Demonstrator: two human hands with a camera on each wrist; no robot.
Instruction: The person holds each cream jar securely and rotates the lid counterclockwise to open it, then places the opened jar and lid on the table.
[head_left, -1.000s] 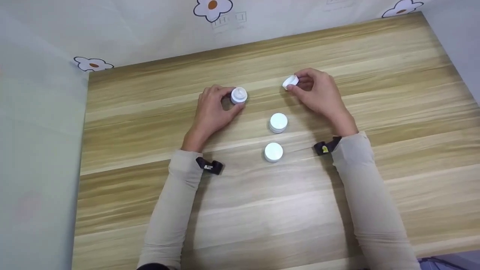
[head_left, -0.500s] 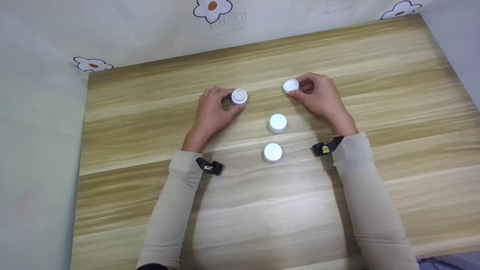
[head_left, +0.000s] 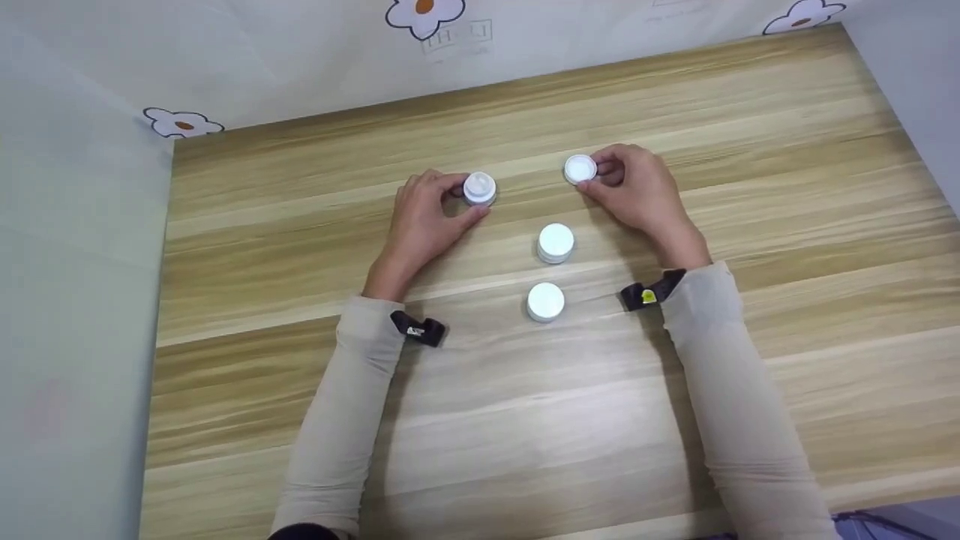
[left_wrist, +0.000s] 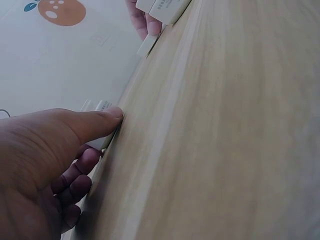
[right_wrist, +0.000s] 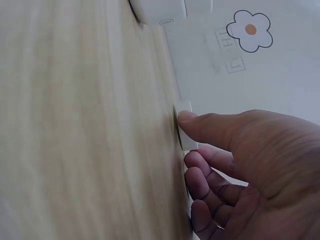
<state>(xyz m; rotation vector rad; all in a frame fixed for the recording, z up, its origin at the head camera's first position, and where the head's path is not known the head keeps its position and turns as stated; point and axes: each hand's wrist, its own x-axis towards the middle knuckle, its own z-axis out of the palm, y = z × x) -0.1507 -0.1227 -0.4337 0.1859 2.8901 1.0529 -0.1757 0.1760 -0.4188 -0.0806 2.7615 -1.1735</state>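
My left hand [head_left: 429, 219] holds a small white jar [head_left: 480, 190] between thumb and fingers, its top uncapped and upright on the table. In the left wrist view the thumb lies along the side of the jar [left_wrist: 103, 106], which bears small print. My right hand [head_left: 637, 187] pinches a round white lid [head_left: 580, 169] at its edge, hollow side up. From the right wrist the lid [right_wrist: 187, 131] shows edge-on, low against the table. Two capped white jars stand between my forearms: a farther jar [head_left: 556, 243] and a nearer jar [head_left: 545, 301].
The wood-grain table [head_left: 480, 435] meets a pale wall covering [head_left: 300, 60] with flower prints along its far edge. Dark wrist cameras sit on both cuffs, a left camera [head_left: 418, 328] and a right camera [head_left: 651, 292].
The right hand has turned the lid from tilted to flat, hollow side up, and brought it down to the table. The left hand and its jar have stayed in place.
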